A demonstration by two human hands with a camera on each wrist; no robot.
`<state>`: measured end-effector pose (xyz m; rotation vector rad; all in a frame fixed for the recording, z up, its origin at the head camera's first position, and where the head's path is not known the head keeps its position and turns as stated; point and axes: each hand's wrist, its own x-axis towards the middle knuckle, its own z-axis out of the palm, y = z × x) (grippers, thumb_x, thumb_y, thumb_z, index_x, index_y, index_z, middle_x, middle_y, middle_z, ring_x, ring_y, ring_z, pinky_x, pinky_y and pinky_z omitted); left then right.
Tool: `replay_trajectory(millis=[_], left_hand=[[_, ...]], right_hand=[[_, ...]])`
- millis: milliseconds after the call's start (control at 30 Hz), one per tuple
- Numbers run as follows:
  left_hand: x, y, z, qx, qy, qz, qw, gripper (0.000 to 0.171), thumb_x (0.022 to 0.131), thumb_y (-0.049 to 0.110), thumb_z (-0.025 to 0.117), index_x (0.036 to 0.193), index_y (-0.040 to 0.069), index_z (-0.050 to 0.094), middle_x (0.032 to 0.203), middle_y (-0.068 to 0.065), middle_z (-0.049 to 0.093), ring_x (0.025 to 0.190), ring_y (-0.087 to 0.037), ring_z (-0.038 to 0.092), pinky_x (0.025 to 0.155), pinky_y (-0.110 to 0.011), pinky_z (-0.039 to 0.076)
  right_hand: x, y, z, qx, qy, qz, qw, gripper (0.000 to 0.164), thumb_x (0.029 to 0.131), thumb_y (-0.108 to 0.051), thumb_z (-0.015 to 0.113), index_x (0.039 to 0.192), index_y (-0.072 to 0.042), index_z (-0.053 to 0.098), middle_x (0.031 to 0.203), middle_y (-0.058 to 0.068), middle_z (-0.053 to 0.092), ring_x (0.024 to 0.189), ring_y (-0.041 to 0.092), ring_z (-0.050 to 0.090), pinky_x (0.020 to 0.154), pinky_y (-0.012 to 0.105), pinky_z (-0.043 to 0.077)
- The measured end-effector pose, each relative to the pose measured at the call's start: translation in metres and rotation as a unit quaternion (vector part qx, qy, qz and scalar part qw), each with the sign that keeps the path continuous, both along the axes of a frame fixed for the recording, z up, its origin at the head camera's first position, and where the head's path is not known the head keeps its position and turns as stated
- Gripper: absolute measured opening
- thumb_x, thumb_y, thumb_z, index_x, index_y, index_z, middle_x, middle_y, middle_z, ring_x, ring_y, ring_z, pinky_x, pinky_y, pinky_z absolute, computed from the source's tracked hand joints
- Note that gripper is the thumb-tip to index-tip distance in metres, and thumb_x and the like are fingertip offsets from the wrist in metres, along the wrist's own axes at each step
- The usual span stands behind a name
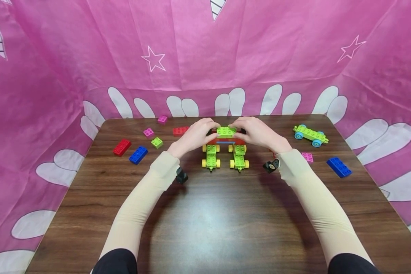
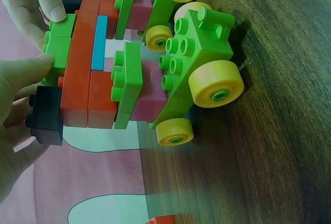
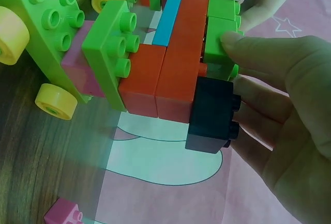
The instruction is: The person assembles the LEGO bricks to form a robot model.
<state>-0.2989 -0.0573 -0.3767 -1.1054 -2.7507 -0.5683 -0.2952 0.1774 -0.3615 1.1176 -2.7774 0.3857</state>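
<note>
In the head view I find the model (image 1: 226, 142) on the table (image 1: 209, 213), toward its 12 o'clock side. The left hand (image 1: 196, 134), at 9 o'clock of the model, and the right hand (image 1: 258, 131), at 3 o'clock, hold the green bricks (image 1: 227, 132) on its top, with fingers bent and narrow. Only here I see the loose car (image 1: 309, 133), blue-wheeled, farther at 3 o'clock, and the table's glossy wood grain.

The left wrist view gives me what the head view hides: at 9 o'clock a black brick (image 2: 47, 115), and a pink brick (image 2: 149, 92) behind a studded green plate (image 2: 129, 87). Yellow wheels (image 2: 212, 84) are round, smooth plastic.

The right wrist view shows another black brick (image 3: 211, 115), box-shaped, at 4 o'clock; a loose pink brick (image 3: 63, 212) lies at 7 o'clock.
</note>
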Motion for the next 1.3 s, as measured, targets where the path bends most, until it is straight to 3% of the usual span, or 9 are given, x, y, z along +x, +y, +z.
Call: replay_trajectory(millis=[400,767,1067,1300], left_hand=[[0.0008,-0.0008,0.0015,0.002,0.004,0.003,1.0000,0.035,0.092,0.030,0.059,0.120,0.010,0.062,0.115,-0.005,0.063,0.107,-0.017,0.057,0.095,-0.033,0.046],[0.0022,0.0001,0.0013,0.004,0.000,0.006,1.0000,0.034,0.092,0.029,0.059,0.120,0.010,0.062,0.115,-0.004,0.063,0.106,-0.017,0.057,0.094,-0.032,0.047],[0.0033,0.0007,0.0016,0.002,0.002,0.006,1.0000,0.035,0.092,0.030,0.060,0.120,0.009,0.062,0.116,-0.004,0.063,0.109,-0.018,0.057,0.096,-0.033,0.046],[0.0024,0.0012,0.0007,0.002,0.001,0.005,1.0000,0.036,0.091,0.029,0.060,0.120,0.008,0.061,0.116,-0.005,0.063,0.109,-0.018,0.057,0.096,-0.033,0.046]], right_hand=[[0.0009,-0.0040,-0.0016,-0.018,0.013,-0.012,1.000,0.028,0.083,-0.023,0.071,0.109,-0.011,0.067,0.105,0.005,0.068,0.090,0.020,0.063,0.079,0.037,0.050],[0.0038,-0.0055,-0.0009,-0.007,0.013,-0.019,1.000,0.029,0.085,-0.023,0.069,0.110,-0.009,0.067,0.107,0.006,0.068,0.095,0.024,0.064,0.082,0.039,0.051],[0.0054,-0.0054,-0.0040,-0.009,0.032,-0.029,0.999,0.028,0.083,-0.026,0.071,0.107,-0.011,0.066,0.104,0.004,0.067,0.087,0.022,0.063,0.076,0.037,0.050],[0.0054,-0.0041,-0.0049,-0.012,0.028,-0.022,0.999,0.028,0.084,-0.024,0.070,0.108,-0.010,0.065,0.105,0.005,0.067,0.090,0.023,0.063,0.079,0.037,0.050]])
